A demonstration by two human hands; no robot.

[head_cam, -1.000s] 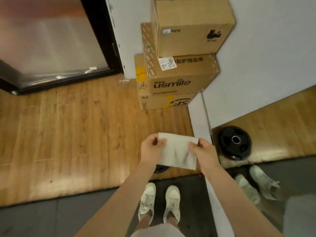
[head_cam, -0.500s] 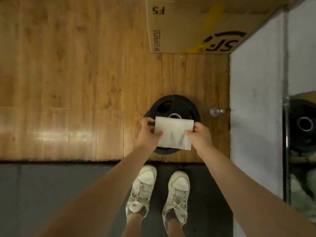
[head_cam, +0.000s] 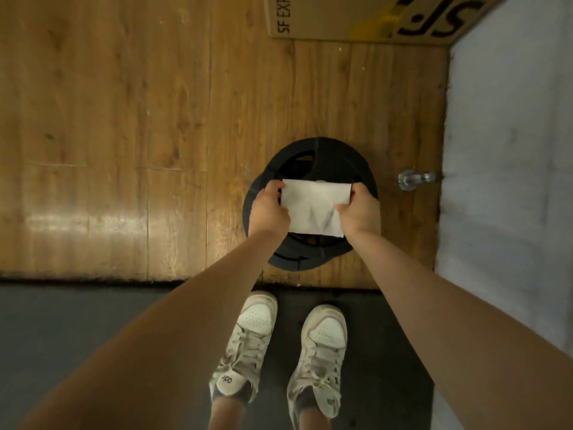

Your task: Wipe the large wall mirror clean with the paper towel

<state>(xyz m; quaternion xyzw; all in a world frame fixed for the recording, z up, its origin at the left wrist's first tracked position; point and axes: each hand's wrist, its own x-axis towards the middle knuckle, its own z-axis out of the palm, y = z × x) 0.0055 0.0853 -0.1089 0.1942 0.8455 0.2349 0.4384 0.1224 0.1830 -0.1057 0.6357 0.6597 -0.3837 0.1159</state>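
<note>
- Dark mat (head_cam: 62, 330) nearest, under white sneakers (head_cam: 245, 346); wooden floor (head_cam: 124, 119) beyond.
- Left hand (head_cam: 268, 211) and right hand (head_cam: 361, 209), fingers curled, pinch the smudged paper towel (head_cam: 313, 209) by its sides.
- Black weight plate (head_cam: 325, 156) lies below it.
- Cardboard box (head_cam: 356, 20) farthest.

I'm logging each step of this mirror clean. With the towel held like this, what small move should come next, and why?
Probably fold or turn the paper towel to a clean face. Both the left hand and right hand pinch its edges, spreading it flat, and grey smudges mark its lower middle. The mirror is not in view, so lifting the gaze to it likely follows.
</note>
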